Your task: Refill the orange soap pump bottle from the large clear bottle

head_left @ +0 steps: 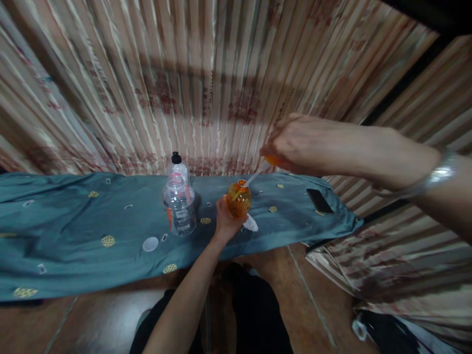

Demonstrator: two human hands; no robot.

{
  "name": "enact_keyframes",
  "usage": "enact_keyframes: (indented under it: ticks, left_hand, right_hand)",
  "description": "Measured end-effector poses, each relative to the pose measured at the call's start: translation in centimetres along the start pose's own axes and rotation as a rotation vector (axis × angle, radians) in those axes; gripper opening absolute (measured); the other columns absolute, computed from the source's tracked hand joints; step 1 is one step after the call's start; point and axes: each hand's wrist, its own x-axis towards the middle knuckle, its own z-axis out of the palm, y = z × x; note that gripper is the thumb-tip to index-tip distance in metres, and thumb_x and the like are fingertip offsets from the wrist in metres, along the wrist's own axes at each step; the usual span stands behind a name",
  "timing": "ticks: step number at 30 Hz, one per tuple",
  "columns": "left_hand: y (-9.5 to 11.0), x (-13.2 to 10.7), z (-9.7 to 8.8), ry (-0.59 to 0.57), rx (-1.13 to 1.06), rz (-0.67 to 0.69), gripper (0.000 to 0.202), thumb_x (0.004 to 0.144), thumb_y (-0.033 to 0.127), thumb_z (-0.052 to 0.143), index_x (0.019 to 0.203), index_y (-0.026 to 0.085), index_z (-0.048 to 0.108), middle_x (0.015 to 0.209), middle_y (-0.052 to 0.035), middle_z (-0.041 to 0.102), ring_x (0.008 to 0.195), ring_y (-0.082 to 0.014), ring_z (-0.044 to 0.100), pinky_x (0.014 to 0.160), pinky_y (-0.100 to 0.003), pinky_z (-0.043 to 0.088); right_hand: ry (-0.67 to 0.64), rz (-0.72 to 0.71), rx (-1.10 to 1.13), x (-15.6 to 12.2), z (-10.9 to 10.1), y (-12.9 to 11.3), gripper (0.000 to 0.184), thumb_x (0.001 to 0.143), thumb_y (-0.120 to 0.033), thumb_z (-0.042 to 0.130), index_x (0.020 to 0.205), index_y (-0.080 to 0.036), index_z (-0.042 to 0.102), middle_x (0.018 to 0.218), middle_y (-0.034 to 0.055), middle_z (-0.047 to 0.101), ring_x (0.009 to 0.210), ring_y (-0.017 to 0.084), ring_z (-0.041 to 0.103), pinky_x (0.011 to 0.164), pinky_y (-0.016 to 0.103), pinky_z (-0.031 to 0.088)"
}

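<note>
My left hand (226,223) is wrapped round the lower part of an orange see-through bottle (239,201), a round one with its mouth uncovered. My right hand (291,142) is raised above and to the right of it, closed on a pale, thin stick-like tool (257,173). Something orange shows at the tool's upper end, under my fingers. The tool slants down to the bottle's mouth; I cannot tell how far it goes inside. A crumpled white piece (251,223), perhaps tissue, lies beside the bottle's base.
A clear jar-like bottle (182,211) stands to the left, before a clear bottle with a black cap (176,158). A round translucent lid (150,244) and a dark phone (319,201) lie on the green cloth (121,206). A patterned curtain (206,98) hangs behind.
</note>
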Motion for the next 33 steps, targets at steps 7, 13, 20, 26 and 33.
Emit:
enact_keyframes:
  ticks: [7, 13, 20, 26, 33]
  left_hand:
    - [-0.3, -0.2, 0.3, 0.010, -0.001, 0.001, 0.086, 0.050, 0.017, 0.093, 0.124, 0.024, 0.050, 0.118, -0.0070, 0.055, 0.118, -0.0331, 0.060, 0.107, -0.052, 0.048]
    - [-0.8, -0.2, 0.8, 0.019, 0.005, 0.012, 0.091, 0.049, 0.016, 0.094, 0.128, 0.025, 0.049, 0.120, -0.0075, 0.055, 0.119, -0.0335, 0.060, 0.107, -0.053, 0.049]
    - [-1.4, 0.0, 1.1, 0.016, 0.033, 0.023, 0.091, 0.052, 0.021, 0.098, 0.132, 0.022, 0.054, 0.126, -0.0105, 0.060, 0.118, -0.0328, 0.062, 0.105, -0.053, 0.052]
    - [-1.4, -0.1, 1.1, 0.025, 0.046, 0.007, 0.041, 0.101, 0.039, 0.066, 0.136, 0.018, 0.063, 0.138, -0.0132, 0.063, 0.116, -0.0289, 0.067, 0.095, -0.052, 0.059]
    - [-0.7, -0.2, 0.6, -0.005, 0.013, -0.030, 0.097, 0.050, 0.017, 0.096, 0.136, 0.018, 0.051, 0.130, -0.0144, 0.058, 0.125, -0.0363, 0.061, 0.110, -0.054, 0.048]
  right_hand:
    - [-0.358, 0.032, -0.038, 5.8, 1.7, -3.8, 0.018, 0.084, -0.006, 0.072, 0.101, -0.010, 0.079, 0.092, 0.0137, 0.080, 0.095, 0.028, 0.075, 0.080, 0.036, 0.048]
    - [-0.465, -0.032, -0.038, 6.6, 2.3, -4.7, 0.026, 0.086, -0.010, 0.072, 0.111, -0.010, 0.079, 0.097, 0.0140, 0.081, 0.092, 0.026, 0.075, 0.075, 0.035, 0.048]
    - [-0.440, -0.028, 0.005, 7.5, 3.9, -4.6, 0.026, 0.081, -0.006, 0.075, 0.106, -0.012, 0.081, 0.100, 0.0133, 0.082, 0.100, 0.027, 0.076, 0.084, 0.035, 0.052]
    - [-0.468, 0.050, 0.033, 8.1, 4.5, -4.9, 0.023, 0.075, -0.005, 0.081, 0.097, -0.012, 0.083, 0.097, 0.0135, 0.082, 0.102, 0.031, 0.077, 0.087, 0.038, 0.053]
    - [-0.216, 0.140, 0.350, 6.6, 4.7, -0.3, 0.049, 0.094, -0.046, 0.072, 0.129, -0.012, 0.072, 0.126, 0.0175, 0.077, 0.117, 0.032, 0.072, 0.098, 0.042, 0.054]
